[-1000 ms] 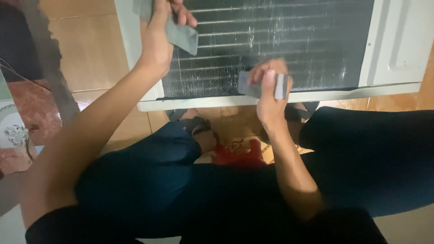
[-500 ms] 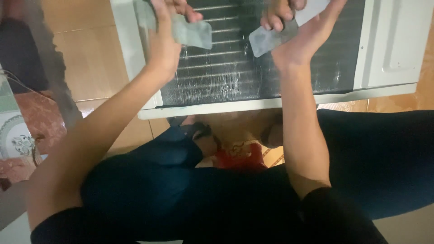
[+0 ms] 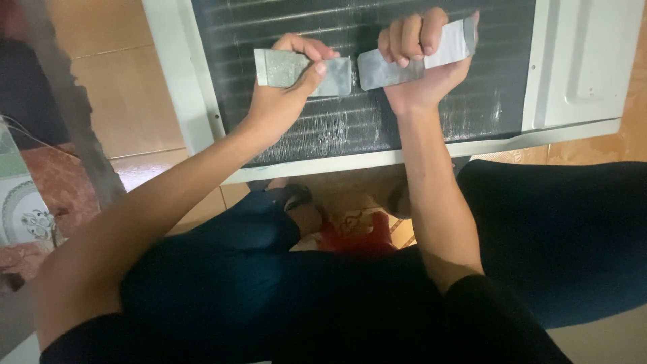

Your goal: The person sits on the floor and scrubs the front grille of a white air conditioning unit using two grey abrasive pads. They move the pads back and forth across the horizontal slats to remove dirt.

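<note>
Head view shows both hands level before the dark finned coil (image 3: 350, 128) of a white-framed unit (image 3: 579, 67) lying on the tiled floor (image 3: 114, 101). Left hand (image 3: 283, 94) has its fingers closed around a grey metal plate (image 3: 286, 69); half a second ago this plate sat higher, near the top edge. Right hand (image 3: 418, 61) grips a second grey plate (image 3: 411, 59), fingers curled over it, at 3 o'clock of the first, their inner ends almost touching. Earlier the two plates were well apart. Both lie against the coil's upper part, at 12 o'clock of the person's knees (image 3: 222, 269).
</note>
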